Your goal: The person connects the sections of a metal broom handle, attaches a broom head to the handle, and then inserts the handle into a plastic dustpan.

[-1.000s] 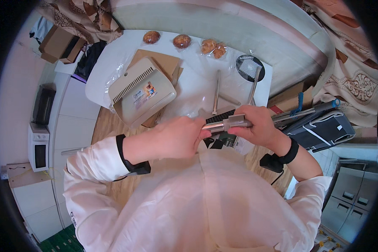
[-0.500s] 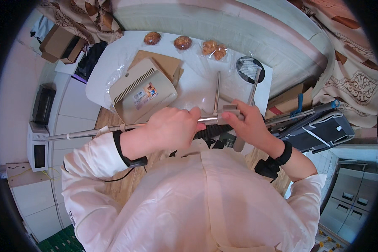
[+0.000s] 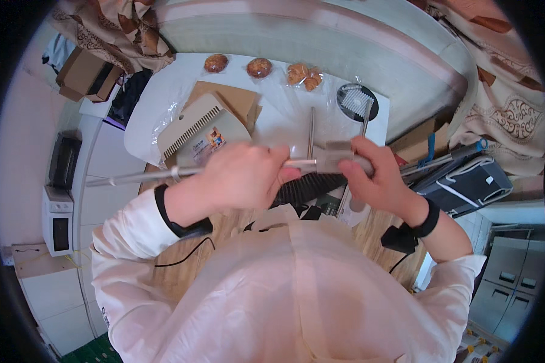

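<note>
My left hand, somewhat blurred by motion, is wrapped round a long thin metal pole that runs out to the left. The pole's bright end meets a grey socket piece; I cannot tell how far it goes in. Gripping that socket piece from the right is my right hand, thumb towards me. Just below the hands show black bristles, partly hidden. Beyond the left hand lies a beige dustpan with a toothed edge and a picture label.
Two metal tubes rise behind the hands. Along the white table's far edge are wrapped breads and a round black-rimmed mesh item. Brown cardboard lies under the dustpan. A folded dark frame leans at right.
Both hands have moved slightly apart, the right one to the right with the socket piece. The left end of the pole has tilted up. The whole view has shifted a little.
</note>
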`<state>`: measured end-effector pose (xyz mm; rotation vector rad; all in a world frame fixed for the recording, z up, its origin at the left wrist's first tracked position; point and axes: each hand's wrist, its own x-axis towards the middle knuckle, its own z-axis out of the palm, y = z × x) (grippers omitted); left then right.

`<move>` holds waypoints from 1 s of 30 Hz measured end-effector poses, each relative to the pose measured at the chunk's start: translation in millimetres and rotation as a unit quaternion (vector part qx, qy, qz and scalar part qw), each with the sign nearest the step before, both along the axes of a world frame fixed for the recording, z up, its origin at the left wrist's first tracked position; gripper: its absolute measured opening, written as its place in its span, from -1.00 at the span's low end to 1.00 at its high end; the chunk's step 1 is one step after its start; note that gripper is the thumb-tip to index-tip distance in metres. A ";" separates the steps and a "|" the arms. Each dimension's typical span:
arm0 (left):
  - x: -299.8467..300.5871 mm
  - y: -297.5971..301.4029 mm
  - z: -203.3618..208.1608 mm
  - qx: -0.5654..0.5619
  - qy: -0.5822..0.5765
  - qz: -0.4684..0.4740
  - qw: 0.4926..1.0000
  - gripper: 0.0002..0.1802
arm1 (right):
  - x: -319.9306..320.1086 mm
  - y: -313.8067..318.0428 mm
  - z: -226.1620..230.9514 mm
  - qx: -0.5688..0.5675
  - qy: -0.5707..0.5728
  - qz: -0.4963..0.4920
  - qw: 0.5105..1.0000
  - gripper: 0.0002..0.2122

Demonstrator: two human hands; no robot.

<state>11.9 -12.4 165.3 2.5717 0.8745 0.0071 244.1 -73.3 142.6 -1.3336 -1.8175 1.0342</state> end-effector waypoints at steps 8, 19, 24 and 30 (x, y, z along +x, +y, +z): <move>-13.6 32.0 -12.6 0.185 0.013 -0.033 0.982 -0.59 | -29.7 12.2 -7.6 -0.253 0.318 -0.078 0.910 -0.76; -14.5 48.0 8.0 -0.181 0.029 0.106 0.977 -0.56 | 22.9 71.1 8.8 0.511 -0.242 0.143 0.812 -0.72; -7.4 39.6 2.5 -0.114 0.047 0.102 0.987 -0.73 | -0.6 70.1 32.2 0.549 -0.283 0.287 0.732 -0.65; -9.7 47.9 -20.8 -0.006 0.022 0.134 0.991 -0.81 | -6.6 86.1 0.1 0.561 -0.170 0.186 0.788 -0.64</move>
